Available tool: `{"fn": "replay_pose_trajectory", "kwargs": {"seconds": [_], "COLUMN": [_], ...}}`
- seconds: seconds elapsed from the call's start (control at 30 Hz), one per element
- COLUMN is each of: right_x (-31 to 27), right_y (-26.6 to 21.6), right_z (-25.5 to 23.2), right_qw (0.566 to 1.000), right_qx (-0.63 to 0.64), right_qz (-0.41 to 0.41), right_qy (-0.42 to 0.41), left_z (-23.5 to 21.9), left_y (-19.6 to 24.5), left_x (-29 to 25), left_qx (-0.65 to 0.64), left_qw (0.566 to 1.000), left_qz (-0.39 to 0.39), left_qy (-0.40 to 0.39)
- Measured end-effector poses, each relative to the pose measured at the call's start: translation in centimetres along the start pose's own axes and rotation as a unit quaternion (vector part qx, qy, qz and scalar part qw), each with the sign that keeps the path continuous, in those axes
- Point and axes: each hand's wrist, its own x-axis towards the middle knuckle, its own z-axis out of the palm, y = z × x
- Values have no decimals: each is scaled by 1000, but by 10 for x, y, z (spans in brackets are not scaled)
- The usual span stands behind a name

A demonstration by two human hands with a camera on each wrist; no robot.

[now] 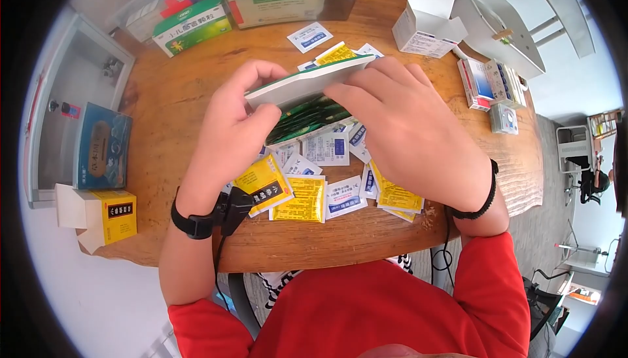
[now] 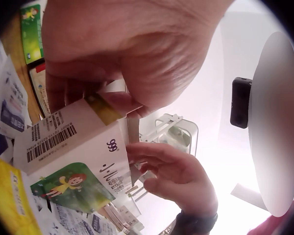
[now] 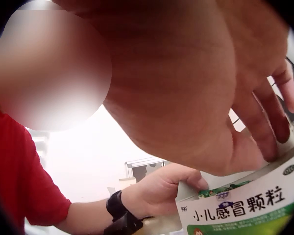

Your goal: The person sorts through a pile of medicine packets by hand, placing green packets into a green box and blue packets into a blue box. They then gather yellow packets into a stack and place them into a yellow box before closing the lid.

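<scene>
Both hands hold an opened white and green medicine box (image 1: 307,82) above the table, its lid flap raised. Dark green sachets (image 1: 307,114) show inside it. My left hand (image 1: 229,129) grips the left end, thumb on the near side and fingers behind. At the right end, my right hand (image 1: 412,122) grips the box, with a finger at the opening. The box's printed front (image 3: 245,205) appears in the right wrist view; a barcode side (image 2: 51,139) shows in the left wrist view. Below lie yellow sachets (image 1: 298,199) and white and blue sachets (image 1: 325,148).
On the left stand a blue box (image 1: 103,152) and an opened yellow box (image 1: 118,217). Behind are a green and white box (image 1: 193,27) and a clear bin (image 1: 294,14). An opened white box (image 1: 425,31) and several small boxes (image 1: 487,83) stand on the right.
</scene>
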Motion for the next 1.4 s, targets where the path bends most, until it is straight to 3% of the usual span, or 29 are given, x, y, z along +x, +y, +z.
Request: {"fn": "replay_pose_trajectory", "kwargs": {"seconds": [0.17,0.27,0.43,0.67,0.83,0.97,1.03,1.17,1.4], "right_x": [-1,-4,6,16,14,16,17,10,1], "right_y": [7,5,2,-4,-3,5,10,23,25], "right_z": [0,2,2,26,31,32,18,-9,-43], "right_qw": [999,998,997,998,998,995,995,993,993], "right_qx": [6,-4,-2,-16,-24,-45,-33,-15,40], "right_qz": [-37,-41,-52,-53,-46,-72,-66,-15,40], "right_qy": [0,-49,63,38,24,44,73,118,101], "left_z": [0,2,2,13,14,14,13,11,10], "left_y": [3,6,5,5,1,2,0,6,8], "left_x": [-1,-2,-3,-8,-8,-9,-8,-9,-9], "left_qx": [9,-5,1,-50,-7,8,-8,1,20], "left_qw": [1000,1000,1000,997,994,994,997,997,996], "left_qz": [-4,-14,2,15,88,94,54,53,43], "left_qy": [-5,-15,-22,-56,-65,-55,-61,-58,-79]}}
